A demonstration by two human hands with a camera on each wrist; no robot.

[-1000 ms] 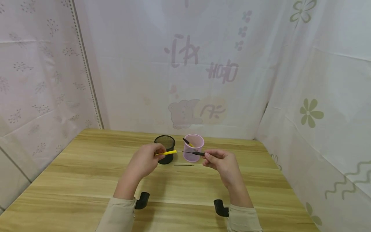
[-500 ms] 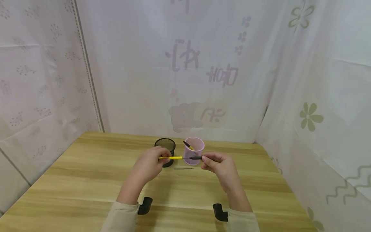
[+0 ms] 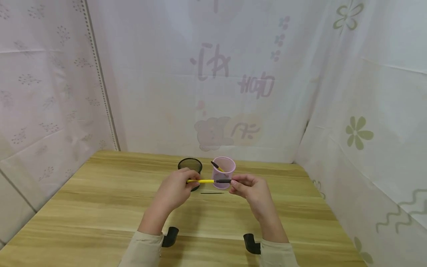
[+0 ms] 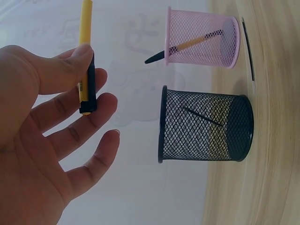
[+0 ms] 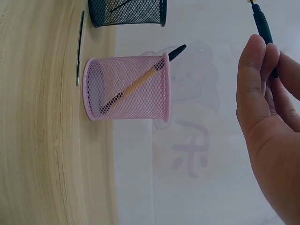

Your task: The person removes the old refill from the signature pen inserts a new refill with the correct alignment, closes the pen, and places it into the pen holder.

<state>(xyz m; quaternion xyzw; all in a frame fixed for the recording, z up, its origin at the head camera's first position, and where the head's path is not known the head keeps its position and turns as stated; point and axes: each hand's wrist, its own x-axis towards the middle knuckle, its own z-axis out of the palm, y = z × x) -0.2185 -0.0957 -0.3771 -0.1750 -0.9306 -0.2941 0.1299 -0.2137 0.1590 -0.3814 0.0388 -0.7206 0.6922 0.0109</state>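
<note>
My left hand (image 3: 178, 187) pinches a yellow pen barrel (image 4: 86, 28) between thumb and fingers; its black clip end shows in the left wrist view. With thumb and fingertips, my right hand (image 3: 250, 188) grips the black ribbed front section (image 5: 262, 23) of the pen. The two parts are in line and meet end to end; whether they are screwed together I cannot tell. Behind them stand a black mesh pen cup (image 4: 206, 126) and a pink mesh pen cup (image 5: 126, 89). A thin dark pen refill (image 3: 212, 193) lies on the table before the cups.
Leaning in the pink cup is a yellow and black pen (image 5: 140, 80). A thin dark stick (image 4: 202, 116) shows through the black cup's mesh. The wooden table (image 3: 100, 207) backs onto a printed curtain (image 3: 160, 92).
The barrel and the black section have come together. The thin refill visible between them earlier is now hidden inside. My left hand has shifted slightly right.
</note>
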